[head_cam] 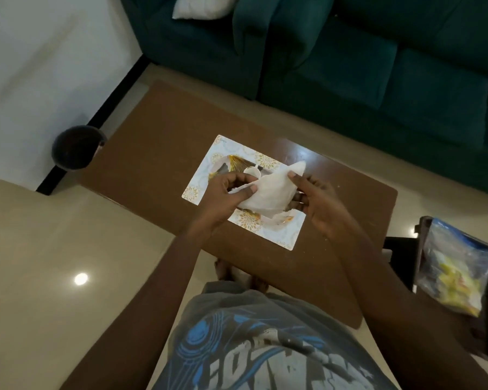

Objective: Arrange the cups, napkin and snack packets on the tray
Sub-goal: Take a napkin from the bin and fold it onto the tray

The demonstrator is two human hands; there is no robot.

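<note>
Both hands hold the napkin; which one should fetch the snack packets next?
Probably the right hand: the snack packets lie off to its side; the left hand could hold the napkin.

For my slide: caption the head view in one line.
Left hand and right hand pinch a white napkin over a gold-patterned white tray on a brown table.

You get a single view, worn on your head and tipped steeply down past your own chest, so the tray [283, 235] on the brown table [152, 130] lies close below you, mid-frame (the wide lens bows the edges). It faces forward toward the green sofa [350, 68] across the top.
</note>
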